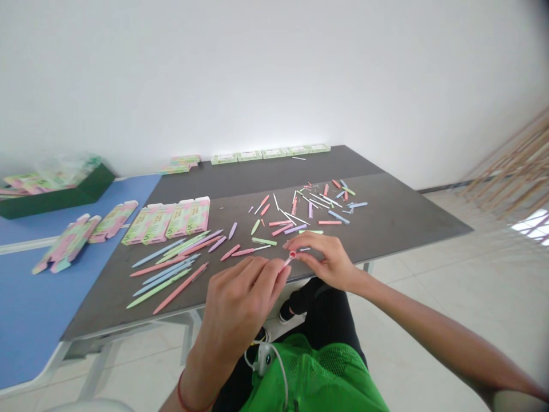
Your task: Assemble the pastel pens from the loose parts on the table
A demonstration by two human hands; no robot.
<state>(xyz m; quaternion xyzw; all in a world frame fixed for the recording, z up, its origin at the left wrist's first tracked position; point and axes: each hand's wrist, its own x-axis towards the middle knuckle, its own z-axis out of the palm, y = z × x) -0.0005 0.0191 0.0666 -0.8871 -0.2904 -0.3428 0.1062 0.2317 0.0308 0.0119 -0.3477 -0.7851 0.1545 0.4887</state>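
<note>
My left hand [244, 292] is closed in a pinch at the table's front edge, on a slim whitish piece that looks like a pen refill [289, 261]. Against its tip, my right hand [325, 258] pinches a small red pen part [293, 254] whose round end faces me. Its length is hidden by the fingers. Just beyond the hands lie a red pen front with its refill showing [242, 252] and a green pen barrel [264, 241]. Assembled pens [180, 290] in several pastel colours lie left of my left hand.
Loose barrels, refills and clips [310, 209] are scattered past my right hand. Printed cartons [167, 220] stand behind the pens, with flat cartons [114, 221] further left. A green box [55, 200] sits on the blue table [26, 320]. More boxes [262, 154] line the wall.
</note>
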